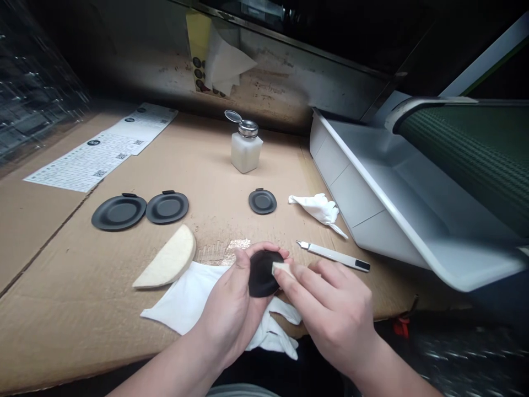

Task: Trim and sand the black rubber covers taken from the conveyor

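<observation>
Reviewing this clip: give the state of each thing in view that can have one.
Left hand, gripping a black disc
Right hand, pinching a small pale piece at the disc
Dispenser bottle, upright, lid flipped open
Three loose discs, lying flat
White knife, lying down, pointed tip uncovered
Far glove, crumpled
Near glove, partly hidden by the left hand
Half-round pad, lying flat
Grey bin, uncovered
Label sheets, lying flat

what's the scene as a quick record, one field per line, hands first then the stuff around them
left hand: holds a black disc
right hand: pinches a small pale piece against the disc
loose discs: left pair, single disc near middle
bottle: upright, lid raised
knife: lying beyond right hand
half-round pale slab: left of hands
grey tub: right side
surface: cardboard
</observation>
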Available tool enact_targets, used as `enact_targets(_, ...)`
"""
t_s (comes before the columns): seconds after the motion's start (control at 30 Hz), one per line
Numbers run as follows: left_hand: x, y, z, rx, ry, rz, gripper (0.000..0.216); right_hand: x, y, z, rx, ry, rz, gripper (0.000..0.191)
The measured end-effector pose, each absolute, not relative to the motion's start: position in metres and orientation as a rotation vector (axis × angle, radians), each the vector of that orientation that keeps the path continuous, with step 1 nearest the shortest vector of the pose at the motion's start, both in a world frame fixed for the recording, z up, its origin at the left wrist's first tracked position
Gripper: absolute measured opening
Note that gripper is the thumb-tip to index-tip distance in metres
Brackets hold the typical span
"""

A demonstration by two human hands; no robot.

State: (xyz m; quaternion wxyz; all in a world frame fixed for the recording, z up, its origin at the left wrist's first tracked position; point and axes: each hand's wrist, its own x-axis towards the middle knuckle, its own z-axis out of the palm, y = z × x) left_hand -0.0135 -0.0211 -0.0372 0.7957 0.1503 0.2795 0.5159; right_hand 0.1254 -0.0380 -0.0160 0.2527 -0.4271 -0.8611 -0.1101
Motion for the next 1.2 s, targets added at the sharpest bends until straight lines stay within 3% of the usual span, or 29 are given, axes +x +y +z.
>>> enact_targets(0.13, -0.013, -0.020, -0.036, 0.295, 0.615, 1.101, 0.036, 0.130, -0.019, -0.011, -0.951, -2.367, -0.544, 0.019)
enact_targets(0.37, -0.015, -0.020, -0.035, 0.257, 0.642, 1.109, 0.038, 0.166, -0.018, -0.021, -1.187, -1.964, -0.245, 0.042)
enact_targets(0.5, -0.016, -0.020, -0.035, 0.224, 0.607, 1.089, 0.042, 0.169, -0.031, -0.039, -1.360, -2.078, -0.379, 0.034)
enact_targets(0.7, -0.019, -0.020, -0.035, 0.168, 0.541, 1.075, 0.045, 0.160, -0.034, -0.041, -1.317, -2.230, -0.062, 0.021)
enact_targets(1.0, -0.020, -0.020, -0.030, 0.104, 0.567, 1.101, 0.038, 0.196, 0.007, -0.040, -1.638, -2.314, -0.137, 0.010)
enact_targets(1.2, -0.021, -0.020, -0.031, 0.054, 0.556, 1.110, 0.041, 0.183, -0.005, -0.029, -1.548, -2.068, -0.167, 0.019)
